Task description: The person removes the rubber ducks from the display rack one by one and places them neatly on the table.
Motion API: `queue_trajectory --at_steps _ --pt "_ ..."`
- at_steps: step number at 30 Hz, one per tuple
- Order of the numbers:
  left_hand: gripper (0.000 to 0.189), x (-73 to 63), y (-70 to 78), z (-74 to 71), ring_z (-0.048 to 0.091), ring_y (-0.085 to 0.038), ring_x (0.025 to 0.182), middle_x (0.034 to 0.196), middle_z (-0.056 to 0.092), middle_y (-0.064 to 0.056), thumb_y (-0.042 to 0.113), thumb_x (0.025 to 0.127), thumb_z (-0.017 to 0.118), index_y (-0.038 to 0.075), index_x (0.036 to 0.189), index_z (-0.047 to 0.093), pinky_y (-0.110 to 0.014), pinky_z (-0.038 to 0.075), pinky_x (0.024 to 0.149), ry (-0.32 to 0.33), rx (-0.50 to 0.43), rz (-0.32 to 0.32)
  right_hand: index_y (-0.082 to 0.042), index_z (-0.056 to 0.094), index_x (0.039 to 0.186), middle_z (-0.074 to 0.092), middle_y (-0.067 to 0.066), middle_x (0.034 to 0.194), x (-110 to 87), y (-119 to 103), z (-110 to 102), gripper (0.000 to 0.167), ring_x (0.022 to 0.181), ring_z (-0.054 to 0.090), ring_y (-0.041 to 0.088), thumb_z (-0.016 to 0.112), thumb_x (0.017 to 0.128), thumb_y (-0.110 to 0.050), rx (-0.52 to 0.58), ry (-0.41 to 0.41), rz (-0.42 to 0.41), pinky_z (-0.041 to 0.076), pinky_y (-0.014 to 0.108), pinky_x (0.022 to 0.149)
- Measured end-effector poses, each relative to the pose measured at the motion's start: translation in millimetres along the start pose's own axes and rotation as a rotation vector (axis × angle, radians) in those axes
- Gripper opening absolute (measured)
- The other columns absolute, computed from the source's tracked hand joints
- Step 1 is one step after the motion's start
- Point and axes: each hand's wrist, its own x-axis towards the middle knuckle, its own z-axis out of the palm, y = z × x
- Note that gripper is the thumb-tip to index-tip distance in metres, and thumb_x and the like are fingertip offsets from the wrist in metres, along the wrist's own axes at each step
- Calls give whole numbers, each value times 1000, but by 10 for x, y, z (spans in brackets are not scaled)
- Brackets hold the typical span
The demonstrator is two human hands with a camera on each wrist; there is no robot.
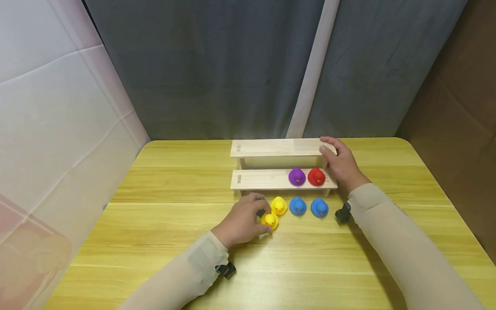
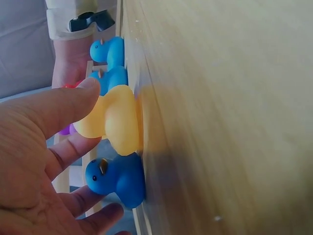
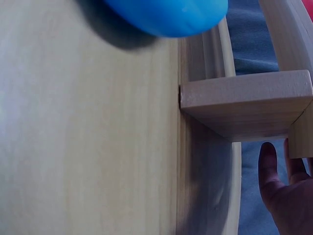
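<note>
Yellow and smooth, a rounded toy duck (image 1: 269,221) sits between the thumb and fingers of the left hand (image 1: 241,220), which pinches it low over the tabletop (image 1: 162,241); its bill faces the wearer. The right hand (image 1: 344,165) rests at the right end of the upper tier of a stepped stand (image 1: 271,148); I cannot tell whether it grips. The stand is pale, straight-edged wood, the table yellowish with streaked grain. Just beyond the pinched duck is a second yellow one (image 1: 279,205); a blue duck (image 2: 129,181) is partly hidden by the left fingers. Two more blue ducks (image 1: 298,206) line up rightward, before the lower tier, which bears purple (image 1: 297,177) and red ducks (image 1: 317,177).
</note>
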Motion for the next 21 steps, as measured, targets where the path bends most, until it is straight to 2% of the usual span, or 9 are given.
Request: queue_trajectory --at_steps 8,11,15,21 --pt "40 -9 23 -44 50 -41 139 152 54 -15 31 82 92 15 113 73 -66 40 113 -3 -10 -12 -12 50 154 39 12 165 0 -35 -13 49 152 36 29 56 109 -32 -6 -14 43 30 49 127" --pt "41 -14 47 -72 50 -42 140 152 54 -16 30 82 92 14 115 73 -66 41 113 1 -17 -3 -9 49 154 38 14 166 -59 -148 -9 49 152 35 32 55 110 -30 -7 -24 54 29 51 127" --pt "40 1 83 -114 55 -38 134 145 59 -13 29 83 91 13 116 73 -59 46 111 11 -26 18 -7 49 153 39 16 164 -152 -309 10 49 150 37 34 55 109 -27 0 -31 57 30 51 126" --pt "39 60 139 -196 60 -32 122 130 66 -7 27 88 88 11 120 72 -48 50 107 32 -45 29 -5 49 153 38 17 164 -182 -349 18 49 150 36 34 55 110 -27 7 -36 57 31 52 126"
